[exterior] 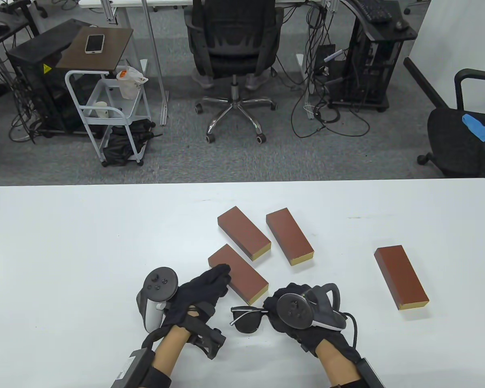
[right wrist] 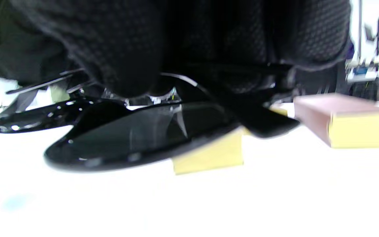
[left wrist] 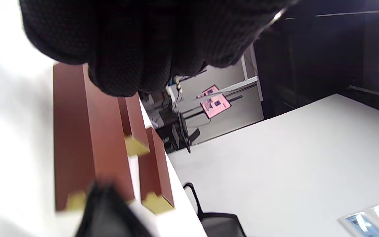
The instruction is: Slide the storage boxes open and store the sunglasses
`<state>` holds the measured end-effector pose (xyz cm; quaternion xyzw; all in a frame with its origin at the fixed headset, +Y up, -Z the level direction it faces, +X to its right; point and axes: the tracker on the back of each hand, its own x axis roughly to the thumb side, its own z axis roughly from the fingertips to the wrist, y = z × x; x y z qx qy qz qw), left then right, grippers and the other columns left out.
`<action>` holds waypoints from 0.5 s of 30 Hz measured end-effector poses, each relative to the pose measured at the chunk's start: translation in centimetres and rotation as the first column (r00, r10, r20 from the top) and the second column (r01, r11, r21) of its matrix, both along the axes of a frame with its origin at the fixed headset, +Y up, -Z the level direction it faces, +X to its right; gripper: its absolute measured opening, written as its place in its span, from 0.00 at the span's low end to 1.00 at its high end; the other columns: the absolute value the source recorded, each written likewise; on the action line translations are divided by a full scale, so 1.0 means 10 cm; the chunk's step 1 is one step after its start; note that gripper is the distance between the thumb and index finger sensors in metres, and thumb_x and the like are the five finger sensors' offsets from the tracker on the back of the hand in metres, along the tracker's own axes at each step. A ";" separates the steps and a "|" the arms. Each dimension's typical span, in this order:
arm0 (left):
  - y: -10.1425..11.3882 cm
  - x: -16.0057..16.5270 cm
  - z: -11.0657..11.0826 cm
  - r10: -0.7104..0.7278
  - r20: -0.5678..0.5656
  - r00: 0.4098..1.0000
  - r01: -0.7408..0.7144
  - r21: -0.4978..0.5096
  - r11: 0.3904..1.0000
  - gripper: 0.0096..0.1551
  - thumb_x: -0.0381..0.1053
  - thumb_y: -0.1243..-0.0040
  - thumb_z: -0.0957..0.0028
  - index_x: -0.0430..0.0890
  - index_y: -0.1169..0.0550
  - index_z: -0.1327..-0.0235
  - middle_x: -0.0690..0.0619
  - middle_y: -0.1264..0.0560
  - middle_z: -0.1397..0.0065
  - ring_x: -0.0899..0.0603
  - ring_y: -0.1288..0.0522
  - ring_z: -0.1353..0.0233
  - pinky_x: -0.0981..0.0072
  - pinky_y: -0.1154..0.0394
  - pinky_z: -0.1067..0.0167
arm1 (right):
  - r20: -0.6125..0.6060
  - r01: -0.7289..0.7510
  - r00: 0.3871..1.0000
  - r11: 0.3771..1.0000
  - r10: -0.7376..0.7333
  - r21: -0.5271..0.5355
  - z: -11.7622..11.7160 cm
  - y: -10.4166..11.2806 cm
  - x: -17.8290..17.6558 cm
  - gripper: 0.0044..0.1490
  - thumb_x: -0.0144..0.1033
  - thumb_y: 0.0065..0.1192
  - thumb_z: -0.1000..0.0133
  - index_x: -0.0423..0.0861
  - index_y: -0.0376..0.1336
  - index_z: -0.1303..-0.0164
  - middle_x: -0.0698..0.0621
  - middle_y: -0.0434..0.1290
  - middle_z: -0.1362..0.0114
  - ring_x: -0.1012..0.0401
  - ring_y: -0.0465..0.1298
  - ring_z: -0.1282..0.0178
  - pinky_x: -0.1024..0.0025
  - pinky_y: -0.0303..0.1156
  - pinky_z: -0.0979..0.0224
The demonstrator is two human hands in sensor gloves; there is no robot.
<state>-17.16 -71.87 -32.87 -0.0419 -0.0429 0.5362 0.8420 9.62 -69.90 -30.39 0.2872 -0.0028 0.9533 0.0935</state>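
Pinching the sunglasses (exterior: 246,319) at their right end, our right hand (exterior: 297,313) holds them low over the table (exterior: 64,242), just below the centre of the table view; the fingers curl over the frame, as the right wrist view shows close up. We judge they are kept near the nearest box (exterior: 238,273) so they can go in once it opens. Our left hand (exterior: 198,295) lies with fairly straight fingers on that box's left end, seemingly steadying it or readying a slide; nothing is gripped. The box looks closed, its yellow end facing lower right, towards the sunglasses.

Further out, two more boxes (exterior: 244,232) (exterior: 289,237) lie side by side just above, crowding the near one's upper side. A fourth box (exterior: 401,277) lies well apart at the right. Beyond the table's upper edge stands an office chair (exterior: 234,52).
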 end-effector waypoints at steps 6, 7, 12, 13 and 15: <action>0.09 -0.10 0.00 -0.072 -0.063 0.995 0.076 0.062 0.995 0.29 0.53 0.36 0.49 0.51 0.21 0.32 0.44 0.20 0.31 0.37 0.19 0.38 0.41 0.24 0.45 | -0.009 -0.120 0.993 0.980 0.121 -0.160 -0.04 -0.15 -0.02 0.23 0.42 0.78 0.64 0.53 0.76 0.58 0.49 0.83 0.50 0.52 0.82 0.50 0.52 0.77 0.43; 0.10 -0.11 0.00 -0.079 -0.068 0.995 0.083 0.067 0.994 0.29 0.53 0.37 0.49 0.51 0.21 0.32 0.44 0.20 0.31 0.37 0.19 0.38 0.41 0.24 0.45 | -0.009 -0.137 0.990 0.977 0.138 -0.164 -0.05 -0.18 -0.02 0.23 0.43 0.78 0.64 0.53 0.76 0.58 0.50 0.83 0.50 0.53 0.82 0.51 0.53 0.77 0.43; 0.10 -0.12 0.00 -0.085 -0.073 0.994 0.090 0.073 0.993 0.29 0.53 0.37 0.49 0.51 0.21 0.32 0.45 0.20 0.31 0.36 0.19 0.38 0.41 0.24 0.45 | 0.001 -0.198 0.979 0.962 0.202 -0.187 -0.08 -0.32 -0.02 0.23 0.43 0.79 0.64 0.53 0.76 0.59 0.50 0.83 0.50 0.53 0.82 0.51 0.53 0.78 0.44; 0.10 -0.11 0.00 -0.089 -0.072 0.993 0.095 0.073 0.993 0.29 0.53 0.37 0.49 0.51 0.21 0.33 0.44 0.20 0.31 0.36 0.19 0.38 0.41 0.24 0.45 | -0.001 -0.210 0.977 0.958 0.213 -0.195 -0.08 -0.34 -0.02 0.23 0.43 0.79 0.64 0.53 0.76 0.58 0.50 0.83 0.50 0.53 0.82 0.51 0.53 0.78 0.44; 0.10 -0.11 0.00 -0.097 -0.071 0.993 0.102 0.074 0.992 0.29 0.54 0.37 0.49 0.51 0.21 0.33 0.44 0.20 0.31 0.36 0.19 0.38 0.41 0.24 0.45 | 0.004 -0.221 0.974 0.955 0.226 -0.198 -0.09 -0.39 -0.02 0.24 0.43 0.79 0.65 0.53 0.76 0.58 0.50 0.83 0.50 0.53 0.82 0.51 0.53 0.78 0.44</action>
